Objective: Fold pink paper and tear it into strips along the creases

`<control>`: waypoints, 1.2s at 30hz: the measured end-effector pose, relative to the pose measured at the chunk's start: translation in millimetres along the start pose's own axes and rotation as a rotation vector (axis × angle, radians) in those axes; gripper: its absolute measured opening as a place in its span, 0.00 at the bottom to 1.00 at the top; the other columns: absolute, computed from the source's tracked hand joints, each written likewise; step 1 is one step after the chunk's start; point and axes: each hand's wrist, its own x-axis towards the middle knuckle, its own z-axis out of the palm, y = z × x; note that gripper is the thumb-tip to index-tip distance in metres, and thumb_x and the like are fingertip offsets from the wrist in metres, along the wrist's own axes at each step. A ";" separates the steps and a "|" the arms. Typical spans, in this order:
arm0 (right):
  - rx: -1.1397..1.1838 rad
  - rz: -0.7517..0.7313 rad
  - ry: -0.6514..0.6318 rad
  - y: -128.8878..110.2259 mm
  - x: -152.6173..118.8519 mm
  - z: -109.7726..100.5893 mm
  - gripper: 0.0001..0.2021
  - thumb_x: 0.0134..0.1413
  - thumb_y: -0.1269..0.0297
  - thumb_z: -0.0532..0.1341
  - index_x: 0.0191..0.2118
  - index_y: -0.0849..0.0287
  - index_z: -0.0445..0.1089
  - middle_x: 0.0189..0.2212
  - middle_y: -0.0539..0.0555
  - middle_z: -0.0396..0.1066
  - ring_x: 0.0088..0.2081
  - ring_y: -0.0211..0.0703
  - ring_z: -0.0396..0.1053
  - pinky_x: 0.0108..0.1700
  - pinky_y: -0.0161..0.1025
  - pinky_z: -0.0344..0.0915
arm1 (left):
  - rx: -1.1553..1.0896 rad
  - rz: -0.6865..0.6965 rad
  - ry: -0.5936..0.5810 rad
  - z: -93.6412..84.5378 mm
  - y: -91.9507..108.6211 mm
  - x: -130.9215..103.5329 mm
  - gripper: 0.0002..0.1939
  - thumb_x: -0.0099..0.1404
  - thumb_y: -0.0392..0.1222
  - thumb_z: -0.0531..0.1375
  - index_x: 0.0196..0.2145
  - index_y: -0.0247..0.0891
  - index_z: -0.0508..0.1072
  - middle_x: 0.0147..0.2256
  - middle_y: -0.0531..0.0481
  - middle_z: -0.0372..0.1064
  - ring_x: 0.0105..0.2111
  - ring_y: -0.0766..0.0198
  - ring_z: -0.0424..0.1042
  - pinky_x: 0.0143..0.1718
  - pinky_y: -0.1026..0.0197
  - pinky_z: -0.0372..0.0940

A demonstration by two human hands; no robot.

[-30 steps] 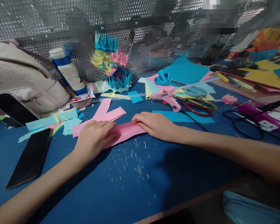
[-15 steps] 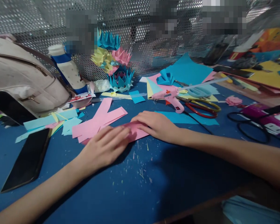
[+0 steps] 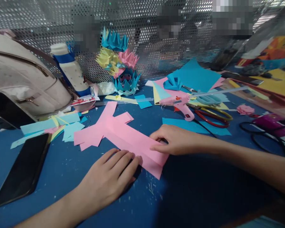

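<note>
A long pink paper strip (image 3: 135, 139) with a lengthwise crease lies unfolded across the middle of the table, its far end over other pink strips (image 3: 87, 136). My right hand (image 3: 172, 139) pinches its right-hand side between thumb and fingers. Along the near edge rests my left hand (image 3: 114, 169), fingers stretched out and palm down; its fingertips touch the paper. Beyond my right hand lie a blue paper strip (image 3: 194, 125), a pink glue gun (image 3: 178, 103) and scissors with red and yellow handles (image 3: 212, 116).
A black phone (image 3: 23, 167) lies at left, near light-blue paper scraps (image 3: 49, 124). Behind stand a backpack (image 3: 21, 72), a bottle (image 3: 72, 71) and folded paper flowers (image 3: 125, 80). At right are a purple power strip (image 3: 273, 125) with cables and a pink paper flower (image 3: 245, 109).
The folded pink paper under both hands has been opened out into a wide creased strip. My right hand has moved nearer to me and now grips its edge; my left hand has shifted nearer too.
</note>
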 end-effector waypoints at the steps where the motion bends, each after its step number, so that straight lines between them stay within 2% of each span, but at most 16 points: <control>1: 0.015 -0.012 -0.037 -1.3 -0.9 -1.4 0.16 0.57 0.60 0.57 0.21 0.60 0.58 0.18 0.45 0.56 0.23 0.33 0.52 0.26 0.36 0.43 | -0.009 -0.015 0.000 0.0 -0.9 -0.1 0.17 0.73 0.38 0.52 0.56 0.29 0.68 0.47 0.42 0.75 0.46 0.53 0.73 0.47 0.49 0.69; 6: 0.108 -0.146 -0.219 -4.3 -4.8 -9.2 0.15 0.65 0.61 0.52 0.27 0.60 0.64 0.24 0.48 0.66 0.26 0.35 0.59 0.28 0.35 0.50 | -0.024 0.006 0.030 -3.1 -1.9 -3.5 0.16 0.72 0.34 0.51 0.53 0.34 0.72 0.45 0.45 0.76 0.44 0.54 0.72 0.50 0.49 0.66; 8: 0.071 -0.185 -0.226 -2.8 -5.9 -9.8 0.16 0.67 0.63 0.49 0.30 0.60 0.67 0.27 0.50 0.69 0.29 0.37 0.63 0.31 0.35 0.54 | -0.037 0.034 0.032 -3.7 0.5 -5.5 0.17 0.73 0.33 0.49 0.53 0.34 0.73 0.48 0.45 0.75 0.46 0.54 0.72 0.52 0.48 0.64; 11: -0.072 -0.220 -0.110 1.6 -6.1 -7.3 0.16 0.68 0.63 0.47 0.34 0.60 0.69 0.33 0.55 0.71 0.38 0.44 0.66 0.40 0.40 0.59 | -0.032 0.057 -0.002 -2.1 6.2 -6.8 0.18 0.73 0.32 0.47 0.54 0.31 0.72 0.56 0.43 0.70 0.53 0.52 0.69 0.56 0.50 0.62; 13: -0.150 -0.195 -0.040 4.6 -5.2 -5.1 0.14 0.67 0.61 0.50 0.36 0.60 0.69 0.36 0.56 0.71 0.40 0.47 0.66 0.42 0.42 0.60 | -0.007 0.056 -0.039 -0.2 10.6 -6.5 0.19 0.73 0.34 0.49 0.57 0.30 0.69 0.59 0.40 0.66 0.58 0.50 0.65 0.58 0.50 0.61; 16: -0.153 -0.119 0.019 6.2 -3.6 -0.8 0.09 0.63 0.60 0.57 0.43 0.58 0.69 0.41 0.55 0.71 0.40 0.46 0.67 0.40 0.41 0.63 | 0.017 0.021 -0.130 1.4 15.9 -7.2 0.24 0.73 0.45 0.51 0.62 0.31 0.63 0.62 0.36 0.61 0.62 0.46 0.59 0.58 0.44 0.59; 19: -0.170 -0.172 0.151 2.7 -3.3 11.1 0.16 0.59 0.63 0.61 0.52 0.60 0.67 0.49 0.58 0.70 0.49 0.49 0.67 0.48 0.45 0.65 | 0.028 0.022 -0.229 1.4 16.9 -10.5 0.37 0.70 0.62 0.48 0.66 0.32 0.55 0.65 0.34 0.53 0.66 0.41 0.51 0.61 0.37 0.51; 21: -0.217 -0.233 0.273 -0.9 -5.0 24.6 0.22 0.58 0.64 0.62 0.57 0.62 0.65 0.55 0.62 0.67 0.55 0.51 0.64 0.54 0.49 0.64 | 0.041 0.048 -0.228 2.2 15.5 -13.1 0.43 0.68 0.68 0.43 0.67 0.31 0.53 0.66 0.33 0.51 0.66 0.39 0.49 0.63 0.35 0.42; 23: -0.263 -0.303 0.329 -3.6 -8.3 39.4 0.24 0.62 0.63 0.58 0.62 0.64 0.61 0.60 0.64 0.63 0.61 0.52 0.59 0.60 0.50 0.60 | 0.046 0.062 -0.199 4.6 13.8 -15.1 0.45 0.67 0.70 0.39 0.68 0.32 0.52 0.66 0.33 0.51 0.66 0.40 0.49 0.64 0.35 0.35; 26: -0.333 -0.380 0.309 -4.4 -14.0 55.5 0.26 0.66 0.62 0.53 0.65 0.69 0.56 0.65 0.65 0.56 0.66 0.51 0.52 0.64 0.50 0.57 | 0.032 0.047 -0.180 10.0 12.8 -15.6 0.42 0.69 0.68 0.38 0.68 0.36 0.52 0.65 0.33 0.53 0.66 0.41 0.50 0.65 0.36 0.32; 28: -0.354 -0.394 0.314 -3.3 -16.3 60.0 0.26 0.66 0.61 0.54 0.65 0.69 0.56 0.65 0.65 0.55 0.67 0.51 0.50 0.64 0.49 0.57 | 0.018 0.013 -0.148 12.7 13.0 -14.5 0.33 0.73 0.60 0.42 0.67 0.38 0.55 0.64 0.34 0.56 0.65 0.42 0.53 0.65 0.37 0.34; 30: -0.369 -0.409 0.333 -2.0 -16.9 61.4 0.26 0.66 0.59 0.54 0.64 0.68 0.58 0.65 0.64 0.57 0.67 0.50 0.52 0.64 0.48 0.59 | 0.011 -0.008 -0.105 13.3 12.9 -13.2 0.25 0.74 0.49 0.47 0.65 0.40 0.60 0.62 0.36 0.60 0.63 0.44 0.57 0.65 0.38 0.37; 32: -0.394 -0.416 0.349 -1.3 -16.5 61.9 0.25 0.67 0.59 0.53 0.63 0.67 0.60 0.64 0.62 0.59 0.66 0.48 0.55 0.63 0.46 0.61 | 0.024 0.008 -0.106 12.0 11.7 -12.6 0.22 0.74 0.42 0.49 0.63 0.41 0.63 0.61 0.38 0.63 0.62 0.46 0.59 0.66 0.40 0.39; 36: -0.457 -0.402 0.366 -1.8 -15.2 62.8 0.23 0.68 0.58 0.51 0.63 0.65 0.61 0.63 0.59 0.60 0.64 0.46 0.59 0.60 0.41 0.65 | 0.059 0.076 -0.147 9.2 6.5 -13.6 0.21 0.74 0.41 0.49 0.63 0.43 0.63 0.62 0.43 0.62 0.63 0.49 0.58 0.66 0.39 0.39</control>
